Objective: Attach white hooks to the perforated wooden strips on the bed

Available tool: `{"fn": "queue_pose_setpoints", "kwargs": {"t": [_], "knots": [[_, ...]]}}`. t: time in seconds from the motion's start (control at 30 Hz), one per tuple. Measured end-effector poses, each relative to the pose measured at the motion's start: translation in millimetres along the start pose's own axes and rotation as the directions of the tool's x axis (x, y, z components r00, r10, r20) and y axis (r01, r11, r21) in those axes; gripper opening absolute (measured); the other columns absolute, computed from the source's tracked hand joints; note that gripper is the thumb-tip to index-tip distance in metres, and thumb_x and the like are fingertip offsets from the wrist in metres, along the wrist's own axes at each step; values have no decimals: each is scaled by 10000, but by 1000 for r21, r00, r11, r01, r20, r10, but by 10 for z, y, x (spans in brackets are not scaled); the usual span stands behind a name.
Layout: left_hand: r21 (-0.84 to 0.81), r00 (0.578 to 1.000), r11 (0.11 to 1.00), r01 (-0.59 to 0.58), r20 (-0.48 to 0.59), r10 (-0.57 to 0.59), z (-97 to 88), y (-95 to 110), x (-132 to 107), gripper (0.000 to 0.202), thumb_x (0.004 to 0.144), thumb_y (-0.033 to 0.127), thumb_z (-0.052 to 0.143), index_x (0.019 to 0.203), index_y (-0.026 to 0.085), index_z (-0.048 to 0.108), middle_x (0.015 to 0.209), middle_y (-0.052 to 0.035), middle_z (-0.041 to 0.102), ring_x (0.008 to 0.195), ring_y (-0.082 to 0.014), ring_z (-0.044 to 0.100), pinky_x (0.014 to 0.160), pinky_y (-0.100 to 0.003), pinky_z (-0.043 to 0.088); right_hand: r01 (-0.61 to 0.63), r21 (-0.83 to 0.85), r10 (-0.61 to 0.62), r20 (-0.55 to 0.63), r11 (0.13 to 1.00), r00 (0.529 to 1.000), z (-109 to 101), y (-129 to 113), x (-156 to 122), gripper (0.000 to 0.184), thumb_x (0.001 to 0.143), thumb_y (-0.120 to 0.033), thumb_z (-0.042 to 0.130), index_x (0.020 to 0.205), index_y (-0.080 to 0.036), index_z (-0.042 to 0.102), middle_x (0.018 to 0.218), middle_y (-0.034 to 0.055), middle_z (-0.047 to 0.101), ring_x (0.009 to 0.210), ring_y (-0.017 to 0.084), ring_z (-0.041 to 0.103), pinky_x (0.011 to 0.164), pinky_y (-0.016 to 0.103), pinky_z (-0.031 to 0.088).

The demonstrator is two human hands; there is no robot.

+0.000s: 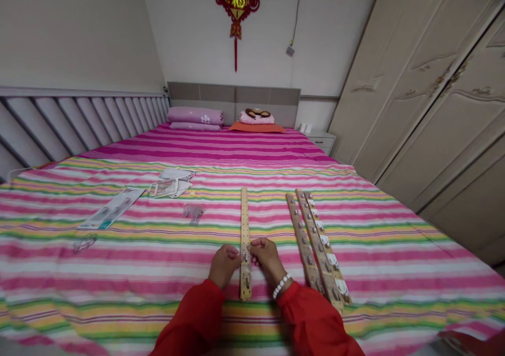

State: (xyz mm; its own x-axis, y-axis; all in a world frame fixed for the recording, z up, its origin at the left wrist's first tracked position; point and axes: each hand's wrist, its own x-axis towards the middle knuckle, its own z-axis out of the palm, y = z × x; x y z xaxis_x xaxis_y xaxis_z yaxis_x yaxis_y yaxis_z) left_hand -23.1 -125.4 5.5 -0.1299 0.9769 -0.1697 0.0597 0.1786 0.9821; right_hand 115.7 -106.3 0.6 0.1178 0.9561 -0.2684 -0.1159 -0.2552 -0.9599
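A long wooden strip (245,224) with a row of holes lies lengthwise on the striped bedspread (118,251) in front of me. My left hand (223,264) and my right hand (269,258) meet at the strip's near part, fingers pinched on a small metal hook (245,255) against the wood. Another metal hook (247,281) sits fixed lower on the strip. Both sleeves are red, and a white bead bracelet (282,285) circles my right wrist.
Two more wooden strips (317,245) with hooks and white pads lie to the right. Left of the strip are a clear bag of small parts (193,212), opened packets (173,183), a long card package (112,209) and a wire piece (83,244). Pillows lie at the headboard; wardrobes stand right.
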Motion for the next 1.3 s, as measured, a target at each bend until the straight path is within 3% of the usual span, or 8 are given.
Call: {"fn": "queue_pose_setpoints", "kwargs": {"t": [0.13,0.27,0.43,0.57,0.63,0.8,1.03,1.3], "knots": [[-8,995,999,53,84,-52,-25,22,57,324,425,151,780,587,183,501,417,86,526,430,-99,521,465,-216,410,-25,-87,25,-7,996,1000,-8,-59,78,217,531,-195,697,599,-220,492,334,-110,452,281,83,372,326,213,242],[-11,989,998,63,134,-61,-32,12,100,333,423,141,781,570,187,486,394,95,511,400,-95,514,445,-212,405,-2,-202,-9,-52,979,999,28,-75,162,313,470,-146,754,514,-219,454,368,-104,454,362,81,415,387,213,280],[10,981,997,73,180,-73,-40,-16,140,317,441,129,768,560,189,481,372,92,501,371,-105,522,426,-211,393,30,-515,-83,-81,857,993,64,-119,199,385,446,-233,821,513,-228,442,462,-69,507,480,118,483,446,232,318],[11,982,999,44,182,-45,-41,-50,152,307,452,150,772,551,186,484,372,79,505,361,-107,518,416,-213,379,53,-599,-114,-65,799,991,64,-143,189,389,473,-290,823,503,-232,440,464,-58,507,486,125,470,446,244,296],[18,985,999,30,170,-33,-40,-57,146,321,438,168,791,546,180,489,376,72,509,364,-106,516,421,-216,383,78,-551,-128,-53,831,990,60,-127,190,396,476,-281,821,482,-229,428,437,-70,479,467,110,436,445,239,283],[-25,984,998,52,175,-47,-35,-29,113,370,392,227,839,560,167,515,396,66,519,386,-104,517,440,-224,398,56,-186,-53,16,981,998,22,-88,200,373,459,-232,805,473,-212,433,373,-111,411,401,61,339,430,211,259],[-75,979,994,77,192,-62,-39,-8,87,403,364,284,848,572,164,523,413,69,516,402,-96,512,473,-235,410,-18,-81,32,179,997,983,-119,-189,106,198,552,-292,706,555,-194,535,303,-110,399,298,50,237,352,209,140],[123,971,990,69,219,-95,-227,112,103,382,544,486,745,635,172,546,487,28,573,423,-116,520,404,-204,286,37,17,-39,194,999,980,-134,-110,67,416,675,-533,651,506,-210,450,311,-97,360,292,40,192,352,231,83]]}}
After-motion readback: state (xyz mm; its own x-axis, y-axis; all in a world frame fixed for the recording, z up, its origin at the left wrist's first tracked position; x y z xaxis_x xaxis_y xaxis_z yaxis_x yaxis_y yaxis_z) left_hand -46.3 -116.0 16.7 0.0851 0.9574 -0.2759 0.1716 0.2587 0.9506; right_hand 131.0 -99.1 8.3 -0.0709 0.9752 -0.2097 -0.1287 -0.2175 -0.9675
